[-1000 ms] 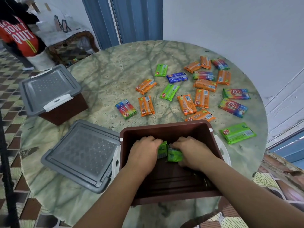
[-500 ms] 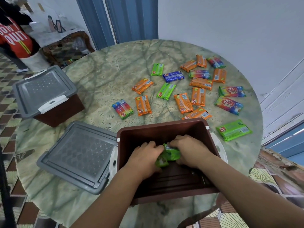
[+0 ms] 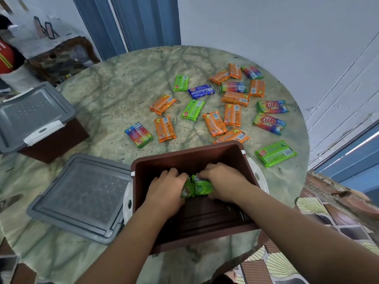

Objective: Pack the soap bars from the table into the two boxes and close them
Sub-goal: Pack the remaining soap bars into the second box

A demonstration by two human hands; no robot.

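An open brown box (image 3: pixel 184 155) stands at the table's near edge. Both my hands are down inside it. My left hand (image 3: pixel 166 190) and my right hand (image 3: pixel 222 182) hold green soap bars (image 3: pixel 198 186) between them, fingers curled on the packs near the box floor. The box's grey lid (image 3: pixel 81 196) lies flat on the table to its left. A second brown box with its grey lid on (image 3: pixel 34 119) sits at the far left. Several soap bars in orange (image 3: pixel 165 129), green (image 3: pixel 275 153), blue (image 3: pixel 202 91) and rainbow (image 3: pixel 138 134) wrappers lie scattered beyond the open box.
The round marble table (image 3: pixel 114 83) ends close to the wall on the right. A blue curtain (image 3: pixel 127 23) hangs behind it. A person in a red top (image 3: pixel 6 58) stands at the far left beside a small side table. Patterned floor tiles show at lower right.
My hands have stayed inside the open box with the green bars, shifting them slightly lower and pressing them closer together. Nothing on the table has moved.
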